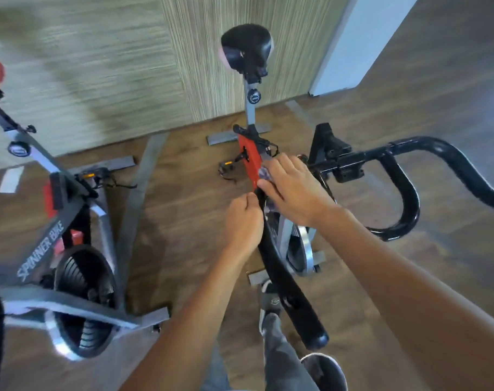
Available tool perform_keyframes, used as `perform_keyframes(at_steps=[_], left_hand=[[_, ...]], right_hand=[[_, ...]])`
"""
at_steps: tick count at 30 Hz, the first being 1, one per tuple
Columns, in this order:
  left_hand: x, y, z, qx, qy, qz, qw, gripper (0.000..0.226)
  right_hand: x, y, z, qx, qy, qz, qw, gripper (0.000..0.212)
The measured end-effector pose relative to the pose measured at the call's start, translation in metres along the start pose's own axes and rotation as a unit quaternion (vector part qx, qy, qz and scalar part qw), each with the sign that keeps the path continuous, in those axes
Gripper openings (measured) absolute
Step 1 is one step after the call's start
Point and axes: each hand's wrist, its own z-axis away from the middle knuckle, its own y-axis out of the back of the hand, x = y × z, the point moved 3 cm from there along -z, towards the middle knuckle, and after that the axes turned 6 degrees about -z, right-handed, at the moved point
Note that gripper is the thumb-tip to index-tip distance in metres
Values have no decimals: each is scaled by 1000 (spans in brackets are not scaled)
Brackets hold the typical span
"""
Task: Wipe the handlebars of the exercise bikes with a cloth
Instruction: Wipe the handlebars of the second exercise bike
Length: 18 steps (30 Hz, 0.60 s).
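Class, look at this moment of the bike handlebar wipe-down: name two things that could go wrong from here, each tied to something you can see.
1. The cloth is bunched small under the right hand, so it may slip out or miss parts of the near handlebar arm.
2. The left hand pinches the same bar just beside the wiping hand; the two could collide.
3. The far handlebar loop could be forgotten.

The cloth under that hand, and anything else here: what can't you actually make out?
Head view only:
- Cloth: mostly hidden under the right hand; its size and colour are unclear.
- Left hand: curled at the handlebar; fingertips hidden behind it.
- Left bike: handlebars cut off by the picture's edge.
- Wall: blurred.
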Motion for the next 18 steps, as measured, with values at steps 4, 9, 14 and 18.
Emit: perform_keyframes(at_steps=[4, 9, 14, 18], left_hand=[[0, -12, -6, 50, 15, 24, 998, 42], [-1, -21, -10, 51, 74, 163, 982, 41], [-9, -11, -7, 107, 156, 360, 914, 45], [-13, -3, -6, 131, 142, 380, 904, 48]], right_hand=[[19, 7, -11, -26, 52, 39, 998, 51], [41, 7, -8, 49, -7, 82, 995, 48], [10, -9, -12, 101, 61, 88, 989, 40], [-12, -23, -12, 49, 165, 40, 984, 44]])
